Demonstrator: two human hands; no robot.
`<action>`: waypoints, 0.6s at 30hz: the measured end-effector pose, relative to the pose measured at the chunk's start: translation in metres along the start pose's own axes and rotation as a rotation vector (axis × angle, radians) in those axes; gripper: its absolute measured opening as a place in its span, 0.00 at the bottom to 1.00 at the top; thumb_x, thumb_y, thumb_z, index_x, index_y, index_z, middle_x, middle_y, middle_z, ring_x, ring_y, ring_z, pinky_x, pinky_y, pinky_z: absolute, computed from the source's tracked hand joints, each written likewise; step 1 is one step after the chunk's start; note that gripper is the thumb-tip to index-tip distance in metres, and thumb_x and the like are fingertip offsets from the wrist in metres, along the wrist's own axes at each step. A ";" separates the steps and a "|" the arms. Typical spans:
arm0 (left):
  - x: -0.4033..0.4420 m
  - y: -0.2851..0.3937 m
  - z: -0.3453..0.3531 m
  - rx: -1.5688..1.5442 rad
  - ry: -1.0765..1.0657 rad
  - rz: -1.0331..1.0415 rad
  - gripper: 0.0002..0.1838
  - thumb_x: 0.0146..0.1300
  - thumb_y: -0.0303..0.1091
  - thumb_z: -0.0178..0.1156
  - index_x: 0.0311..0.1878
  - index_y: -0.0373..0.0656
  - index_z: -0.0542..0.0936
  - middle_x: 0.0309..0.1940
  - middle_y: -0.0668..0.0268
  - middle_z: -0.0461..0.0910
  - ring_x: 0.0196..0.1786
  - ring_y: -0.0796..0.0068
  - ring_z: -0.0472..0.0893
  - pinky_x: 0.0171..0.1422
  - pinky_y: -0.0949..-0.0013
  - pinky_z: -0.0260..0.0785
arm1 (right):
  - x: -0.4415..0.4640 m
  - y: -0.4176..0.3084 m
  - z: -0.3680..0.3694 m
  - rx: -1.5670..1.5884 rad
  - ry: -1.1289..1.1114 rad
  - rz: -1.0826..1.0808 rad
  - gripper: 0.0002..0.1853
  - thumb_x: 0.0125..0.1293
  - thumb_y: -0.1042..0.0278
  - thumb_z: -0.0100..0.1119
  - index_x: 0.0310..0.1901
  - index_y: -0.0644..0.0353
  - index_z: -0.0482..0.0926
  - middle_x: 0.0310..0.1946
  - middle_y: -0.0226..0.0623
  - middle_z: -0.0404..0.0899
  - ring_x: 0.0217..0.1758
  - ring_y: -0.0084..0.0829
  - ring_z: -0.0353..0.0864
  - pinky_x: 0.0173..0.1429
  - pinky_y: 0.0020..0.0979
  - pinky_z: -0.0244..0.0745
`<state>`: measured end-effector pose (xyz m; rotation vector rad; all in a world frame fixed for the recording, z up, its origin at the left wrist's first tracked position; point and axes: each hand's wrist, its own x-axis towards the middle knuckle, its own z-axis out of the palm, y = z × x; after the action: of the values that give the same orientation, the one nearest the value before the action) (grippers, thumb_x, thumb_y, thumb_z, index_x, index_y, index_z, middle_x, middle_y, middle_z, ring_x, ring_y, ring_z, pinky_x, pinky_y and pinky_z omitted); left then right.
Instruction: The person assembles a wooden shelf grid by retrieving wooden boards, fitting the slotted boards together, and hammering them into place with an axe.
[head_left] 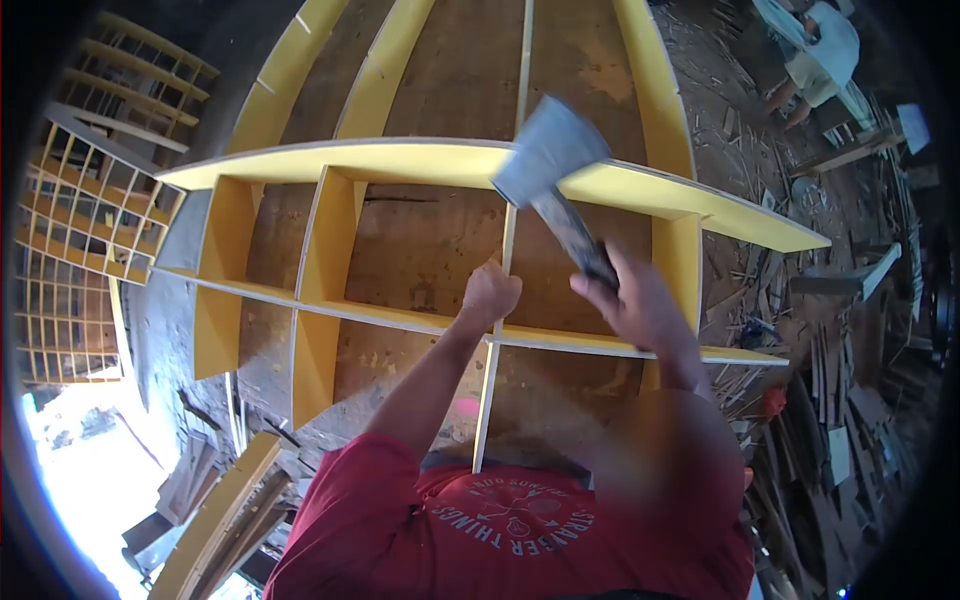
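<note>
My right hand (640, 300) is closed around the dark handle of a hatchet (555, 150). Its broad grey head is raised over the far crosswise board (420, 160) and is slightly blurred. To the left of it, my left hand (492, 292) is closed in a fist on the thin lengthwise board (486, 400), between the two crosswise boards. The near crosswise board (395, 317) passes just under my wrists. These yellow-faced boards interlock into a grid of open compartments. What my left fingers cover is hidden.
Similar yellow lattice frames (85, 215) stand at the left. Offcuts and loose boards (225, 510) lie at the lower left, and stacked scrap strips (850, 430) at the right. A person in a light shirt (830, 45) bends at the upper right, amid scattered wood scraps.
</note>
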<state>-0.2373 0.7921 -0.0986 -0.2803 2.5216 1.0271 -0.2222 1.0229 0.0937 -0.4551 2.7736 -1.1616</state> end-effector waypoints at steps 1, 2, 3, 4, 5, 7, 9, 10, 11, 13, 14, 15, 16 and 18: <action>-0.009 0.013 -0.013 -0.038 -0.023 -0.012 0.26 0.60 0.34 0.55 0.57 0.24 0.78 0.44 0.29 0.85 0.53 0.27 0.84 0.64 0.40 0.78 | 0.028 -0.018 -0.006 -0.123 -0.022 -0.055 0.26 0.76 0.47 0.65 0.60 0.62 0.76 0.31 0.54 0.86 0.37 0.60 0.87 0.38 0.51 0.79; -0.012 0.018 -0.019 -0.073 -0.046 -0.019 0.27 0.60 0.33 0.55 0.60 0.25 0.77 0.43 0.29 0.85 0.53 0.27 0.84 0.64 0.40 0.78 | 0.056 -0.037 -0.007 -0.212 -0.042 -0.149 0.25 0.77 0.48 0.63 0.62 0.60 0.76 0.32 0.52 0.86 0.38 0.58 0.88 0.40 0.53 0.79; -0.010 0.015 -0.017 -0.069 -0.046 -0.010 0.31 0.60 0.32 0.55 0.66 0.26 0.73 0.43 0.29 0.85 0.53 0.29 0.85 0.63 0.41 0.79 | 0.084 -0.058 -0.005 -0.302 -0.062 -0.244 0.24 0.79 0.48 0.60 0.63 0.59 0.75 0.32 0.51 0.87 0.40 0.57 0.88 0.42 0.54 0.79; -0.008 0.012 -0.018 -0.081 -0.057 -0.010 0.27 0.60 0.33 0.56 0.60 0.24 0.75 0.43 0.28 0.84 0.52 0.28 0.85 0.63 0.41 0.79 | 0.109 -0.080 -0.001 -0.413 -0.137 -0.252 0.22 0.80 0.48 0.58 0.61 0.57 0.76 0.31 0.49 0.87 0.39 0.55 0.88 0.42 0.53 0.79; -0.007 0.011 -0.020 -0.095 -0.067 -0.008 0.24 0.60 0.34 0.56 0.53 0.22 0.77 0.43 0.27 0.84 0.52 0.28 0.85 0.62 0.41 0.79 | 0.134 -0.098 0.010 -0.540 -0.221 -0.288 0.20 0.80 0.49 0.56 0.61 0.56 0.77 0.31 0.45 0.88 0.37 0.51 0.89 0.42 0.51 0.80; -0.007 0.007 -0.018 -0.120 -0.088 -0.006 0.22 0.60 0.34 0.57 0.47 0.20 0.79 0.43 0.26 0.84 0.52 0.28 0.86 0.62 0.41 0.80 | 0.176 -0.134 0.045 -0.702 -0.416 -0.256 0.18 0.79 0.49 0.58 0.57 0.53 0.81 0.36 0.43 0.90 0.43 0.49 0.90 0.47 0.48 0.84; -0.003 0.001 -0.018 -0.126 -0.102 0.010 0.22 0.60 0.34 0.56 0.49 0.20 0.79 0.43 0.27 0.84 0.51 0.29 0.86 0.63 0.41 0.79 | 0.210 -0.105 0.109 -0.816 -0.416 -0.440 0.12 0.78 0.56 0.59 0.48 0.53 0.85 0.35 0.40 0.90 0.42 0.44 0.91 0.46 0.46 0.84; -0.001 -0.003 -0.017 -0.130 -0.079 0.026 0.22 0.60 0.33 0.56 0.49 0.21 0.79 0.43 0.28 0.84 0.51 0.29 0.86 0.63 0.41 0.79 | 0.220 -0.093 0.139 -0.904 -0.484 -0.371 0.10 0.76 0.58 0.60 0.47 0.52 0.87 0.37 0.40 0.91 0.44 0.43 0.92 0.47 0.45 0.86; -0.001 -0.006 -0.014 -0.136 -0.053 0.042 0.22 0.60 0.33 0.56 0.50 0.21 0.79 0.43 0.28 0.85 0.51 0.30 0.86 0.63 0.41 0.79 | 0.228 -0.078 0.163 -0.993 -0.550 -0.303 0.09 0.75 0.61 0.62 0.46 0.51 0.90 0.39 0.40 0.92 0.46 0.43 0.93 0.48 0.44 0.87; -0.001 -0.010 -0.009 -0.123 -0.029 0.074 0.23 0.61 0.33 0.56 0.55 0.24 0.77 0.42 0.29 0.85 0.49 0.31 0.87 0.62 0.42 0.80 | 0.239 -0.040 0.202 -1.329 -0.808 -0.093 0.12 0.70 0.66 0.66 0.52 0.52 0.92 0.45 0.37 0.93 0.48 0.43 0.93 0.45 0.47 0.89; -0.002 -0.010 -0.007 -0.106 -0.032 0.088 0.24 0.61 0.33 0.56 0.58 0.26 0.76 0.42 0.31 0.86 0.48 0.32 0.88 0.61 0.42 0.81 | 0.243 -0.037 0.211 -1.461 -0.879 -0.046 0.10 0.70 0.68 0.64 0.48 0.52 0.91 0.39 0.31 0.89 0.45 0.40 0.91 0.42 0.46 0.88; 0.001 -0.011 -0.007 -0.092 -0.038 0.099 0.26 0.62 0.33 0.57 0.61 0.28 0.74 0.41 0.32 0.86 0.47 0.33 0.88 0.60 0.42 0.82 | 0.246 -0.038 0.218 -1.593 -0.953 0.005 0.08 0.70 0.69 0.62 0.43 0.53 0.91 0.34 0.25 0.85 0.41 0.36 0.88 0.39 0.45 0.86; 0.004 -0.013 -0.007 -0.086 -0.042 0.096 0.25 0.62 0.34 0.57 0.60 0.28 0.75 0.42 0.32 0.86 0.47 0.33 0.88 0.59 0.42 0.82 | 0.246 -0.030 0.227 -1.723 -1.037 0.060 0.08 0.69 0.71 0.61 0.39 0.53 0.90 0.29 0.19 0.81 0.37 0.33 0.85 0.36 0.44 0.84; 0.008 -0.018 0.002 -0.055 -0.079 0.097 0.24 0.62 0.35 0.57 0.58 0.28 0.75 0.42 0.32 0.86 0.46 0.34 0.88 0.59 0.42 0.82 | 0.251 0.021 0.270 -2.003 -1.042 0.022 0.08 0.62 0.67 0.71 0.43 0.53 0.86 0.33 0.26 0.80 0.35 0.30 0.83 0.36 0.41 0.85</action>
<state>-0.2379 0.7806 -0.1151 -0.1311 2.4600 1.1237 -0.4104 0.7753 -0.1052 -0.6829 1.8078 1.6847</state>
